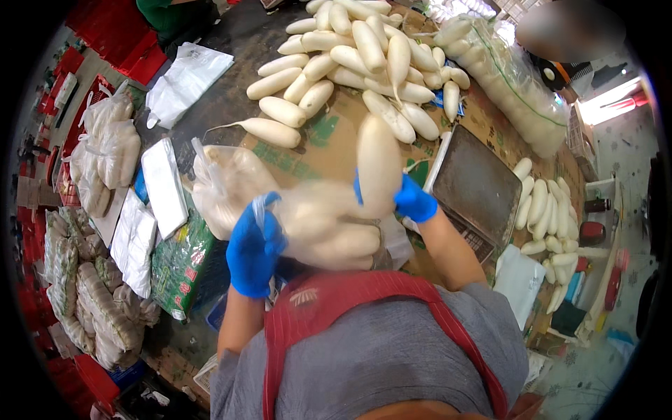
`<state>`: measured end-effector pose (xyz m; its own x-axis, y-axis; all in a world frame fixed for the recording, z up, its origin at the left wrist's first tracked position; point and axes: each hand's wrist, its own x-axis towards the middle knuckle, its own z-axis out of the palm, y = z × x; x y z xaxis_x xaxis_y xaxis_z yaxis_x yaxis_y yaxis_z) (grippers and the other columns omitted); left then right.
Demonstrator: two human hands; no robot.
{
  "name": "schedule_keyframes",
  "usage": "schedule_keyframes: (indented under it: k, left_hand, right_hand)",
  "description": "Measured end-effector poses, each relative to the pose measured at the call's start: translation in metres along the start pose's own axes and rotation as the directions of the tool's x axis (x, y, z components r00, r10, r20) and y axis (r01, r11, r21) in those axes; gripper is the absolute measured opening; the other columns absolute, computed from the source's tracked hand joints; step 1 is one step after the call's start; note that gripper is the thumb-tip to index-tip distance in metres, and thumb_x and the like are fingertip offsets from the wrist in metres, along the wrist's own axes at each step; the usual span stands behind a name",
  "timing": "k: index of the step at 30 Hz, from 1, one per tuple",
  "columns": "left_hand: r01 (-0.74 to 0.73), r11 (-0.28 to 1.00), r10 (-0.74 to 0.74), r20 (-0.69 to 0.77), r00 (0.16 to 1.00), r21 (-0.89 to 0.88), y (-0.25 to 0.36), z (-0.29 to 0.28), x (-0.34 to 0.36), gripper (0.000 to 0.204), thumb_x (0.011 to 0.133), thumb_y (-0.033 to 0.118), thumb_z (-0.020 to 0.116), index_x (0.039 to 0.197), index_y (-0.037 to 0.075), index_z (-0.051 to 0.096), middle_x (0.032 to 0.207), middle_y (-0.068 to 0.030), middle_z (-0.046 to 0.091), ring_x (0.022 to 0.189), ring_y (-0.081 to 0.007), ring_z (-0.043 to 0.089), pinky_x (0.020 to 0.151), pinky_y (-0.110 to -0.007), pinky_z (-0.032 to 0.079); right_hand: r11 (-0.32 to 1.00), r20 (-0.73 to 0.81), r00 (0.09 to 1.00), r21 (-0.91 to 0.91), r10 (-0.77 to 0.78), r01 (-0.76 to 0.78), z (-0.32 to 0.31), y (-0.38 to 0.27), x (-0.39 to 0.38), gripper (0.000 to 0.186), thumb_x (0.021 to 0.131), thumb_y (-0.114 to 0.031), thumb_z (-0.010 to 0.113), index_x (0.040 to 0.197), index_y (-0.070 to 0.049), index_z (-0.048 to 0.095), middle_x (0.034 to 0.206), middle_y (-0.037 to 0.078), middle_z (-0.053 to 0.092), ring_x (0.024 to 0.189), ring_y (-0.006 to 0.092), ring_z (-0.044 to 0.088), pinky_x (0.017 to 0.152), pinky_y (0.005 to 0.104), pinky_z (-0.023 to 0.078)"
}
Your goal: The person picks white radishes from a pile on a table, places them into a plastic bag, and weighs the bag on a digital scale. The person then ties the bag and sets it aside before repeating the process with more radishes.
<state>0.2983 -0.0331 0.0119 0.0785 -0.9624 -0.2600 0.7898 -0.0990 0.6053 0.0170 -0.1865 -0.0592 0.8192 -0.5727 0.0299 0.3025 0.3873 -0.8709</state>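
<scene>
My right hand (414,201), in a blue glove, is closed round a thick white radish (379,164) held up on end over the table. My left hand (256,245), gloved the same way, grips the gathered edge of a clear plastic bag (280,210). Several white radishes (343,243) lie inside that bag, close against my apron, partly smeared by motion. Beside my left hand stands another plastic bag filled with radishes (227,185). On the far side of the table is a large pile of loose white radishes (364,56).
A dark flat-topped scale (477,183) sits right of my right hand. More radishes (549,206) lie beyond it, and a long bag of radishes (514,84) at far right. Plastic bag stacks (164,185) and filled bags (105,150) are at left. A person (175,21) is at far left.
</scene>
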Motion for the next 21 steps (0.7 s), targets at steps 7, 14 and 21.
schedule_keyframes:
  k: [7, 14, 21]
  left_hand:
    - [-0.033, 0.992, 0.023, 0.082, 0.996, 0.125, 0.005, 0.030, -0.007, 0.049, 0.099, 0.032, 0.043, 0.130, -0.006, 0.044, 0.071, 0.0010, 0.040, 0.057, -0.0096, 0.035, 0.055, -0.024, 0.031]
    - [0.174, 0.982, -0.164, 0.117, 0.979, -0.077, 0.015, -0.026, -0.026, 0.041, 0.100, 0.033, 0.044, 0.116, -0.004, 0.054, 0.064, 0.0045, 0.035, 0.050, -0.0065, 0.032, 0.049, -0.021, 0.028]
    - [0.029, 0.988, -0.044, 0.095, 0.995, 0.151, 0.062, 0.066, -0.041, 0.033, 0.101, 0.031, 0.044, 0.105, 0.001, 0.059, 0.059, 0.0071, 0.036, 0.046, -0.0035, 0.029, 0.041, -0.020, 0.024]
  right_hand:
    - [0.826, -0.183, 0.983, -0.558, -0.027, -0.081, 0.011, 0.062, -0.029, 0.074, 0.077, -0.028, 0.073, 0.141, -0.005, 0.044, 0.140, 0.015, 0.048, 0.130, 0.0252, 0.043, 0.110, 0.0393, 0.032]
    - [0.464, -0.612, 0.781, -0.732, -0.126, -0.498, 0.053, 0.049, -0.087, 0.052, 0.085, -0.034, 0.062, 0.127, -0.002, 0.056, 0.123, 0.022, 0.060, 0.112, 0.0353, 0.058, 0.095, 0.0417, 0.046]
    - [0.039, -0.341, 0.844, -0.933, -0.414, -0.358, 0.066, -0.021, -0.136, 0.042, 0.081, -0.013, 0.063, 0.122, -0.005, 0.060, 0.118, 0.021, 0.060, 0.109, 0.0376, 0.057, 0.097, 0.0439, 0.046]
